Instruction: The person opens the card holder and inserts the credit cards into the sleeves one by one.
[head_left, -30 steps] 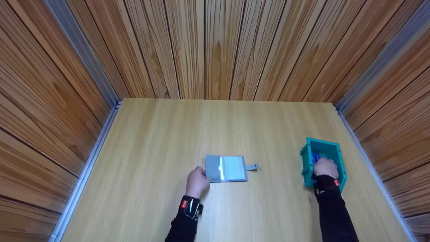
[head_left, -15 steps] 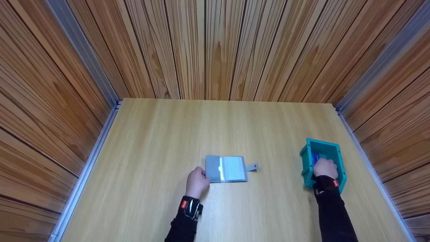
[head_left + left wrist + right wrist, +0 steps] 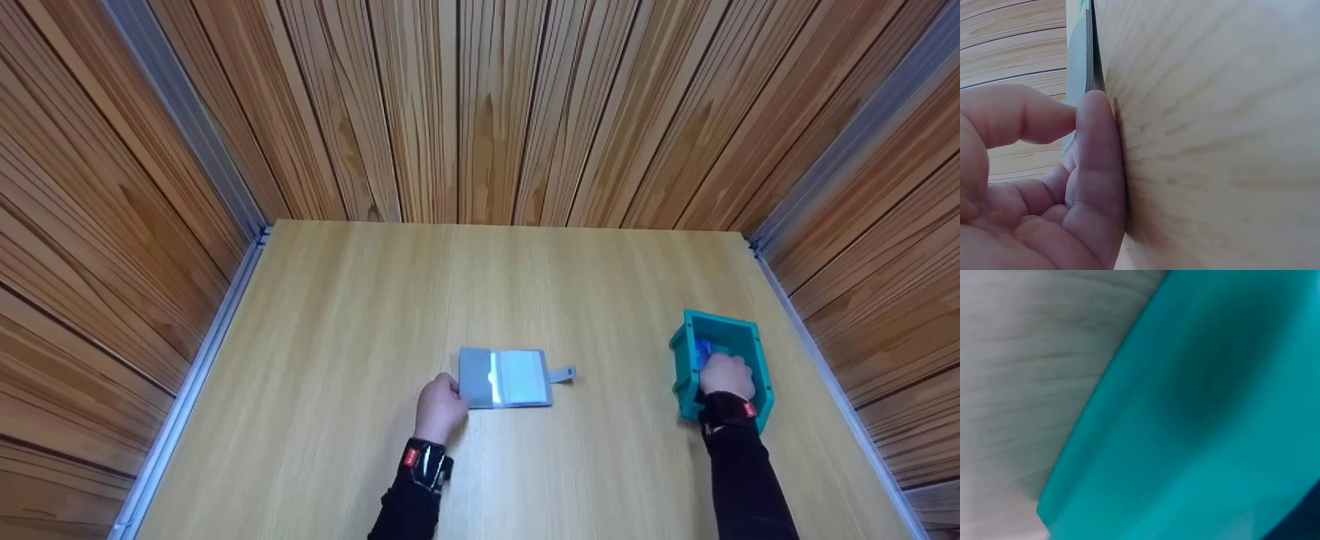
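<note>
An opened grey-blue card holder [image 3: 476, 377] with clear sleeves and a snap strap lies on the table. At its lower left corner, my left hand [image 3: 439, 409] pinches the cover's edge between thumb and forefinger; the left wrist view shows the thumb on top of the cover [image 3: 1077, 62] and a finger beneath. My right hand [image 3: 727, 376] reaches down into a teal bin [image 3: 724, 324], its fingertips hidden, beside a blue item [image 3: 703, 350]. Whether it holds anything cannot be told. The teal bin wall [image 3: 1145, 439] fills most of the right wrist view, where no hand shows.
The light wood table [image 3: 360, 300] is bounded by plank walls at the back and both sides, with metal rails [image 3: 196, 375] along the side edges. The bin stands near the right edge, to the right of the card holder.
</note>
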Available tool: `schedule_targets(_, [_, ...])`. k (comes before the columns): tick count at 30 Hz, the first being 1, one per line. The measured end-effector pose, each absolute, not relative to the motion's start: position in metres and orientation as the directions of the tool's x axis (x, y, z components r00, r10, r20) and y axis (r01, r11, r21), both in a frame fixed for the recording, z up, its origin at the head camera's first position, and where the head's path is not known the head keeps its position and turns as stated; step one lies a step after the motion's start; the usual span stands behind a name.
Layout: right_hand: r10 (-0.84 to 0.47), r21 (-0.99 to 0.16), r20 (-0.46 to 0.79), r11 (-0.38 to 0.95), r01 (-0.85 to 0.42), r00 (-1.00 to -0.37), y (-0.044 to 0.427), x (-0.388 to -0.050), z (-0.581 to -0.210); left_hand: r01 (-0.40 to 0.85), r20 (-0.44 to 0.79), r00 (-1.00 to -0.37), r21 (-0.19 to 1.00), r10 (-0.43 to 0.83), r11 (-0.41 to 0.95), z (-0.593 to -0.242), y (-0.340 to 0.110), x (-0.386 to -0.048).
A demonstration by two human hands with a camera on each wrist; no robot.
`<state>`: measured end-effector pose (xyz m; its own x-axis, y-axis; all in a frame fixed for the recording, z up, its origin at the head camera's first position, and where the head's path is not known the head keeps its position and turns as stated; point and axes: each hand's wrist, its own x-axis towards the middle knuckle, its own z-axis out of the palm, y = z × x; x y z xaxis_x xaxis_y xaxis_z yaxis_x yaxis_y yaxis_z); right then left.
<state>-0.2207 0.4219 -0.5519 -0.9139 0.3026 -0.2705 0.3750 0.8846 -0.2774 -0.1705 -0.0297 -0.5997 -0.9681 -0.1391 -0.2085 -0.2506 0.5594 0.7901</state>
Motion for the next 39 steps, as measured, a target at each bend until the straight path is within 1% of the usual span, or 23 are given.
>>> schedule_targets(4, [0.303,-0.279,-0.263,0.885,0.373,-0.916,0.4232,-0.2213,-0.5529,-0.232,-0.189,-0.973,0.791,-0.136,0.566,-0.6,-0.0302,-0.1701])
schedule_targets(14, [0.332,-0.297,-0.248,0.868,0.398,-0.91,0.4199,-0.219,-0.5521,-0.248,-0.208,-0.969,0.79,-0.136,0.561,-0.599,-0.029,-0.1699])
schedule_targets(19, [0.333,-0.309,-0.218,0.868,0.388,-0.917,0.4186,-0.2182,-0.5524,-0.245,-0.204,-0.969,0.794,-0.136,0.556,-0.5984,-0.0292,-0.1702])
schedule_targets(25, [0.356,-0.3,-0.189,0.867,0.399,-0.915,0.4185,-0.2193,-0.5548,-0.203,-0.159,-0.979,0.784,-0.126,0.587,-0.6,-0.0306,-0.1695])
schedule_targets(30, [0.35,-0.304,-0.181,0.869,0.39,-0.919,0.4198,-0.2202,-0.5561,-0.184,-0.14,-0.983,0.784,-0.121,0.593,-0.6006,-0.0308,-0.1688])
schedule_targets(34, [0.337,-0.323,-0.175,0.868,0.377,-0.925,0.4209,-0.2209,-0.5555,-0.19,-0.145,-0.982,0.785,-0.124,0.59,-0.6007,-0.0306,-0.1689])
schedule_targets(39, [0.315,-0.339,-0.15,0.874,0.348,-0.937,0.4221,-0.221,-0.5553,-0.226,-0.186,-0.974,0.792,-0.13,0.568,-0.5995,-0.0296,-0.1696])
